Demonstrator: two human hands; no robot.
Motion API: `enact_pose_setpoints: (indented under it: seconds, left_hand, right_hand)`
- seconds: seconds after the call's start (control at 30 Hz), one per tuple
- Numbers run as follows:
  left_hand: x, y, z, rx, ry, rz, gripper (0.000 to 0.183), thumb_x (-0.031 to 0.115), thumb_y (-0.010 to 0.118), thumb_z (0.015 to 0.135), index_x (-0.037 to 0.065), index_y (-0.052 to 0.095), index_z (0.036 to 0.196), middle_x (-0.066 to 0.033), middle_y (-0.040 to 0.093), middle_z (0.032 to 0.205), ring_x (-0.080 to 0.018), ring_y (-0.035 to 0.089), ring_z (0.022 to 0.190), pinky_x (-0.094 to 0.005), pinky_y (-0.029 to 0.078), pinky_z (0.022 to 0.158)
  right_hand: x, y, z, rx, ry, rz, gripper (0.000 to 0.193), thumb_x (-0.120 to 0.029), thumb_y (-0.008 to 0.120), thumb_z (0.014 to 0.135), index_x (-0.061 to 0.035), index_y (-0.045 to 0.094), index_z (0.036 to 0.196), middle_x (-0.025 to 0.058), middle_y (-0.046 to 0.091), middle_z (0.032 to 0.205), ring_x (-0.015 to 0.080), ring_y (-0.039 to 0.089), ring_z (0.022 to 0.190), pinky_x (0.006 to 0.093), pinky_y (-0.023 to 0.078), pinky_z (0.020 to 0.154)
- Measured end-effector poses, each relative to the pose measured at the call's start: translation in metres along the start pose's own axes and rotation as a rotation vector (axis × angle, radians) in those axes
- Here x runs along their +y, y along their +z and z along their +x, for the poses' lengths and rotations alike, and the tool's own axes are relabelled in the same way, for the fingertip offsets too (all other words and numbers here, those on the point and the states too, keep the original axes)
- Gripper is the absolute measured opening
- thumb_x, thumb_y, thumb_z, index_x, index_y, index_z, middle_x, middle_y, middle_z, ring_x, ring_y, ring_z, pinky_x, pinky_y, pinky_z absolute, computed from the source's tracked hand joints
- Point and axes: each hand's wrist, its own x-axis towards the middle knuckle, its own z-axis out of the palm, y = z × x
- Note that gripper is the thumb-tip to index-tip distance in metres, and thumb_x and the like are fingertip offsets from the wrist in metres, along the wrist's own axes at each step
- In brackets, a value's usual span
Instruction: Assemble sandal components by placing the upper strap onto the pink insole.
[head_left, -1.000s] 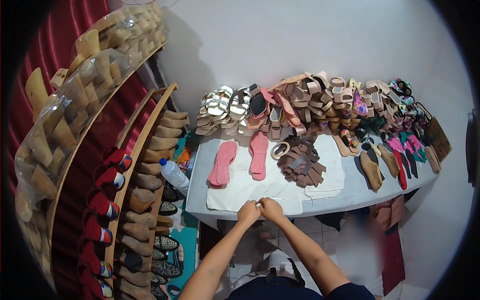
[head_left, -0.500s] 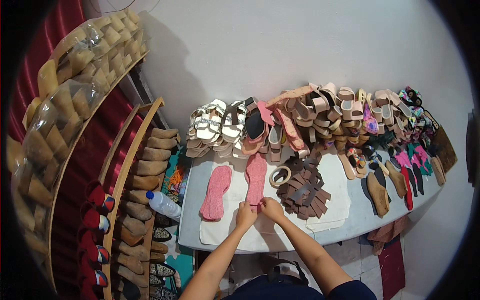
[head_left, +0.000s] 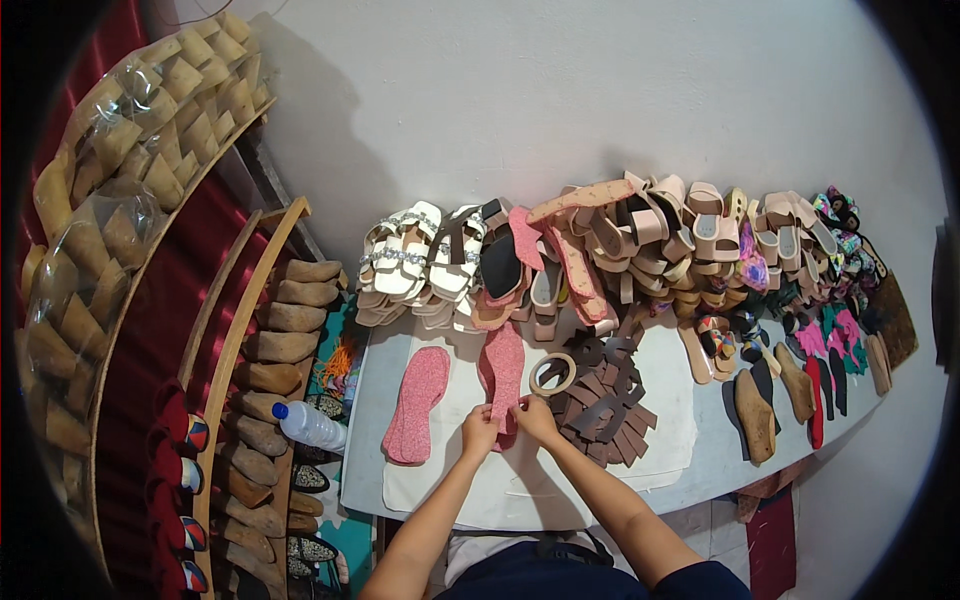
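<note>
A pink speckled insole (head_left: 505,365) is pinched at its narrow near end by both hands. My left hand (head_left: 480,430) has its fingers closed on the left edge, and my right hand (head_left: 537,418) grips the right edge. Under it, the rim of another pink insole (head_left: 485,375) peeks out on the left. A second stack of pink insoles (head_left: 416,405) lies on the white sheet (head_left: 440,490) to the left. Just beyond my right hand, a roll of tape (head_left: 553,374) rests against a heap of dark brown strips (head_left: 605,405).
Sandals (head_left: 400,255) are piled along the table's back edge by the wall. Wooden shoe lasts (head_left: 755,415) and dark soles lie at the right. A water bottle (head_left: 310,425) stands left of the table, beside a rack of lasts (head_left: 275,345).
The held insole has shifted out of line with the one beneath, whose left edge now shows. Both hands stay at its near end, and the whole view has moved slightly.
</note>
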Motion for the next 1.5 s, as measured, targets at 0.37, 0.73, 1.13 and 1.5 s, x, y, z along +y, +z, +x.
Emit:
enact_pose_setpoints:
  seconds: [0.37, 0.73, 1.13, 1.5]
  left_hand:
    - [-0.035, 0.016, -0.023, -0.139, -0.051, -0.196, 0.028, 0.01, 0.054, 0.075, -0.004, 0.052, 0.1, -0.0163, 0.057, 0.087, -0.0197, 0.059, 0.07, -0.0277, 0.047, 0.061]
    - [0.02, -0.005, -0.024, -0.366, 0.119, 0.117, 0.028, 0.015, 0.053, 0.079, -0.005, 0.052, 0.1, -0.0102, 0.059, 0.075, -0.0114, 0.057, 0.069, -0.0215, 0.045, 0.06]
    - [-0.029, -0.003, -0.006, -0.156, 0.131, -0.057, 0.017, 0.01, 0.049, 0.076, -0.006, 0.053, 0.073, -0.0124, 0.056, 0.059, -0.0158, 0.061, 0.062, -0.0259, 0.047, 0.053]
    - [-0.036, -0.007, -0.011, -0.123, -0.042, -0.431, 0.036, 0.008, 0.044, 0.084, -0.006, 0.039, 0.117, -0.0135, 0.06, 0.074, -0.0175, 0.061, 0.07, -0.0233, 0.048, 0.059]
  right_hand:
    - [0.013, 0.001, -0.01, -0.291, 0.225, 0.612, 0.067, -0.019, 0.064, 0.071, 0.0061, 0.026, 0.12, 0.0146, 0.053, 0.091, 0.0167, 0.055, 0.073, 0.0262, 0.047, 0.061]
    - [0.025, -0.001, -0.018, -0.431, -0.028, 0.67, 0.046, -0.027, 0.038, 0.089, -0.0025, 0.027, 0.125, 0.0103, 0.052, 0.094, 0.0127, 0.051, 0.081, 0.0228, 0.043, 0.069]
    - [0.018, -0.025, -0.027, -0.334, 0.061, 0.747, 0.045, -0.012, 0.027, 0.082, -0.0061, 0.026, 0.127, 0.0074, 0.044, 0.111, 0.0147, 0.046, 0.098, 0.0287, 0.038, 0.083]
    - [0.022, -0.027, -0.03, -0.401, 0.152, 1.027, 0.058, -0.019, 0.035, 0.08, -0.0196, 0.012, 0.132, 0.0081, 0.036, 0.12, 0.0205, 0.042, 0.105, 0.0363, 0.036, 0.085]
